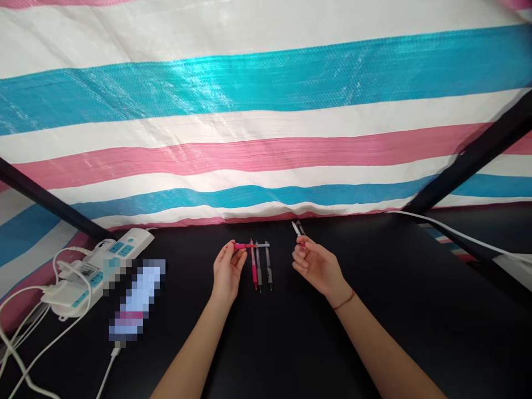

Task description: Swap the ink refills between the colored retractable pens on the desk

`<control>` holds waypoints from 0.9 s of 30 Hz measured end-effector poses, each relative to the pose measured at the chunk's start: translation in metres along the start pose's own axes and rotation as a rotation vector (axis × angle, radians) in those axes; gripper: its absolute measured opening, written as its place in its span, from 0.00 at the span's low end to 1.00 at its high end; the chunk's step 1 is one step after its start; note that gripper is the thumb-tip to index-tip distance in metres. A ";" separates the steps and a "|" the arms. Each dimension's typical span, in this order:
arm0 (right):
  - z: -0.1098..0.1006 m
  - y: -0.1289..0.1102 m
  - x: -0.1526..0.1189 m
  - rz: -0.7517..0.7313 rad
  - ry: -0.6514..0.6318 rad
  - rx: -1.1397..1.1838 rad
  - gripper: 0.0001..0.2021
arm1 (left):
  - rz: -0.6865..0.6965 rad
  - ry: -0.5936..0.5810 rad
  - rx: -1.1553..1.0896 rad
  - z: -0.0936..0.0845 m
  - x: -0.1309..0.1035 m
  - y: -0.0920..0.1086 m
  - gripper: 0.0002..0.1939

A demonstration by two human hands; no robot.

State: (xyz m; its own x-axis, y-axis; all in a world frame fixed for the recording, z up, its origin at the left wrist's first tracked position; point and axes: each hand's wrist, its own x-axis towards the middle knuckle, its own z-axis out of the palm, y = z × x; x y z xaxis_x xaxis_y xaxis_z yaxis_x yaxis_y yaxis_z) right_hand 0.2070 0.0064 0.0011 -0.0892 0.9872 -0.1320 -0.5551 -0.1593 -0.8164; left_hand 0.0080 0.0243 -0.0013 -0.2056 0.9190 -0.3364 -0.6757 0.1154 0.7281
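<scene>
My left hand (228, 269) is closed, thumb and fingers pinching a pink pen piece (240, 246). From it a thin refill (258, 245), reddish then whitish, points right across the tops of the pens lying below. Those are a pink pen (254, 269) and two grey pens (259, 270) (269, 270), side by side on the black table. My right hand (313, 263) has its fingers curled together; a small reddish bit shows at the fingertips, too small to name. Just beyond those fingertips lie a white pen (295, 228) and a dark pen (300, 226), partly hidden.
On the left, a white power strip (137, 242) bears plugs and white cables (54, 346). A blurred phone (137, 302) lies nearby, a charging cable at its lower end. Striped sheeting (266, 155) hangs behind the table (266, 343), with dark poles (469, 155) at both sides.
</scene>
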 end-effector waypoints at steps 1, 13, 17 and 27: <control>0.000 0.000 0.000 -0.010 -0.006 -0.017 0.07 | 0.000 -0.005 0.004 0.000 -0.001 -0.001 0.04; 0.000 0.006 0.004 -0.102 0.108 -0.035 0.09 | -0.006 -0.040 0.035 0.003 -0.005 -0.005 0.07; 0.001 0.011 0.006 -0.220 0.207 -0.195 0.12 | -0.007 -0.037 0.028 0.004 -0.006 -0.005 0.06; 0.000 0.012 0.006 -0.307 0.249 -0.244 0.10 | 0.003 -0.037 0.052 0.003 -0.005 -0.005 0.07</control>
State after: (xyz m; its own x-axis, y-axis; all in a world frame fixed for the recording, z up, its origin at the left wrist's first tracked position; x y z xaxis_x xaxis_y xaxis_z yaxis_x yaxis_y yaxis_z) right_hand 0.1995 0.0103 -0.0095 0.2668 0.9633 0.0298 -0.3109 0.1153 -0.9434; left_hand 0.0150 0.0200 -0.0016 -0.1804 0.9326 -0.3125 -0.6376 0.1311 0.7591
